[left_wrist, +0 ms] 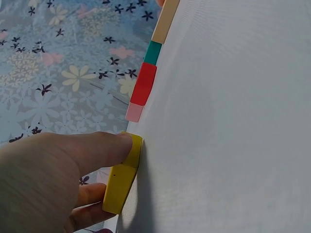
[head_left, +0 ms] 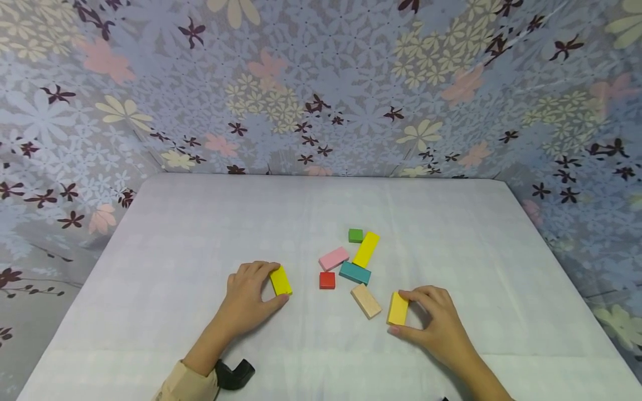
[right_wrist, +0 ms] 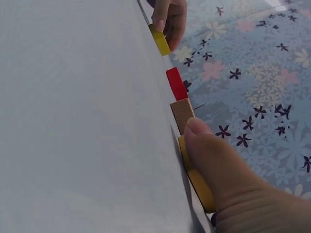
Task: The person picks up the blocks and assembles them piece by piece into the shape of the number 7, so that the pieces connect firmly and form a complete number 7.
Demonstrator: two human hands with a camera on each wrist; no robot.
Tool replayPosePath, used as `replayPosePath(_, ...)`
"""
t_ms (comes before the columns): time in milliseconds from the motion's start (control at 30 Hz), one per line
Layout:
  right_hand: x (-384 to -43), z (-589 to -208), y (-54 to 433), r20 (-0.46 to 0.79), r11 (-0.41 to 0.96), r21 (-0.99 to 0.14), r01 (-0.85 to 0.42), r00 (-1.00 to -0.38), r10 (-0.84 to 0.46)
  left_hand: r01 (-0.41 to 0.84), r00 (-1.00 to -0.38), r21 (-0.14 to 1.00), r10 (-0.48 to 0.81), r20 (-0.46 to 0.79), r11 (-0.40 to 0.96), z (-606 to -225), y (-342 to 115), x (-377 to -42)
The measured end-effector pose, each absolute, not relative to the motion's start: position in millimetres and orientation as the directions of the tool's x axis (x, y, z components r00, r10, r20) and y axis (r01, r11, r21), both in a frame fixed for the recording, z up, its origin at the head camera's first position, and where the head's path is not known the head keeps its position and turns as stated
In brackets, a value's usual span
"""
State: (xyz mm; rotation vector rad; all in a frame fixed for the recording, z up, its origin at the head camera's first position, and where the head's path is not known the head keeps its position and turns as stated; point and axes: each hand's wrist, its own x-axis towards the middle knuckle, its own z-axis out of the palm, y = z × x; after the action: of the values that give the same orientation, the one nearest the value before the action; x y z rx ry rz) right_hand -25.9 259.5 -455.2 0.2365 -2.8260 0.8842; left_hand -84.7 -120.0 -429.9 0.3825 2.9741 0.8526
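Note:
My left hand (head_left: 248,298) pinches a bright yellow block (head_left: 281,280) by its two ends, thumb at the near end. On the right, my right hand (head_left: 435,318) holds a deeper yellow block (head_left: 398,308) the same way. Between the hands lie a red block (head_left: 327,280), a pink block (head_left: 334,258), a teal block (head_left: 355,273) and a plain wooden block (head_left: 366,301). A long yellow block (head_left: 366,249) and a small green block (head_left: 355,235) lie farther back. In the left wrist view the thumb covers part of the held yellow block (left_wrist: 120,187).
A white cloth (head_left: 210,223) covers the table. Flower-patterned fabric (head_left: 321,89) hangs behind and at both sides. A black strap piece (head_left: 234,374) sits by the left wrist, near the beige sleeve (head_left: 188,383).

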Motion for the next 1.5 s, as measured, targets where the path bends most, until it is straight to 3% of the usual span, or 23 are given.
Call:
replayPosePath(367, -25.7, -453.0, 260.1, 0.211, 0.784, -0.573, -0.238, -0.967, -0.140, 0.221, -0.971, 0.531, 0.237, 0.040, 0.818, -429.5, -119.6, -85.1)
replayPosePath(600, -27.0, -447.9, 259.6, 0.174, 0.832, -0.510, -0.220, -0.973, -0.151, 0.228, -0.969, 0.536, 0.242, 0.046, 0.813, -432.0, -120.4, -84.8)
replayPosePath(833, -38.8, -439.0, 256.6, 0.229, 0.803, -0.486, -0.345, -0.937, -0.265, 0.239, -0.967, 0.538, 0.246, 0.061, 0.808, -434.1, -121.8, -85.1)
replayPosePath(1133, -58.2, -423.9, 236.5, 0.058, 0.794, -0.474, -0.380, -0.914, -0.403, 0.240, -0.965, 0.541, 0.257, 0.045, 0.806, -433.4, -121.6, -88.2)
replayPosePath(1500, -71.8, -421.1, 219.4, -0.025, 0.805, -0.457, -0.377, -0.900, -0.435, 0.244, -0.964, 0.536, 0.264, 0.040, 0.808, -432.5, -125.6, -93.8)
